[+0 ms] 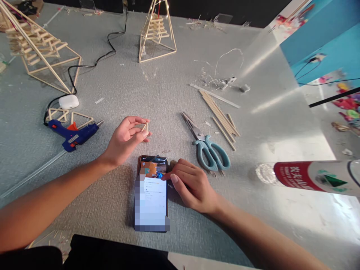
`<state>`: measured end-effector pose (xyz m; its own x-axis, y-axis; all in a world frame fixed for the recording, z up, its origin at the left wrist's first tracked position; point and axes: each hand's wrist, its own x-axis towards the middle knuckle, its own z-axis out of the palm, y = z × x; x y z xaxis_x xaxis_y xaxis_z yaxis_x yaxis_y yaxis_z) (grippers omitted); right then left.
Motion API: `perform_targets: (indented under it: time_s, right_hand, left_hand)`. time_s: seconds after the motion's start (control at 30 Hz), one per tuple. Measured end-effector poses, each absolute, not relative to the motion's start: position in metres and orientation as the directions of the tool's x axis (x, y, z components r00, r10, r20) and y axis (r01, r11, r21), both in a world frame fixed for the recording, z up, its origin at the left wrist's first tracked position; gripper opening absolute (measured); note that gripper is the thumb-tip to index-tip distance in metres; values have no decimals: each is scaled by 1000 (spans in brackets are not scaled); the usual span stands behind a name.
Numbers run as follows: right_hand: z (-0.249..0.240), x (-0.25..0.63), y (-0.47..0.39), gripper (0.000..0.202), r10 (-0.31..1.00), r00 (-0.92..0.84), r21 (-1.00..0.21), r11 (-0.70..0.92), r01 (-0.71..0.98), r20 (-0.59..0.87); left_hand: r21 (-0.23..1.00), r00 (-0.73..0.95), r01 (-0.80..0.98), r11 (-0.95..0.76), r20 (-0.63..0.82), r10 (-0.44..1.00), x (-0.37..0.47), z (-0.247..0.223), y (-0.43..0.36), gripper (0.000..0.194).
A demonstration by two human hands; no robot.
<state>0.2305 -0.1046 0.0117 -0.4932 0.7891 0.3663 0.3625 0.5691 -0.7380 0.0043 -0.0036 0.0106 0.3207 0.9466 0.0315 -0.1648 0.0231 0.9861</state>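
Note:
Between the thumb and fingers of my left hand (128,138) is a small wooden stick piece (146,126), apparently two short sticks meeting at an angle. A phone (153,198) with a lit screen lies on the grey table (165,90) in front of me, partly blurred out. My right hand (192,185) rests at the phone's right edge. Its index finger points onto the screen, the other fingers are curled, and it holds nothing. Scissors (215,153) with light blue handles lie just beyond my right hand.
A blue glue gun (74,135), white case (69,101) and black cable (112,45) are left. Wooden frames (157,58) (53,77) stand farther back. Loose sticks (219,112), a wire tangle (225,82) and a lying bottle (298,175) are right.

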Motion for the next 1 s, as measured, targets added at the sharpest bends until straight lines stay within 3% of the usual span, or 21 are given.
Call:
perform_targets:
  time_s: [1.0]
  right_hand:
    - [12, 230, -105, 24, 786, -496, -732, 575, 366, 369]
  left_hand:
    - [986, 330, -162, 34, 22, 944, 4, 13, -5, 28]
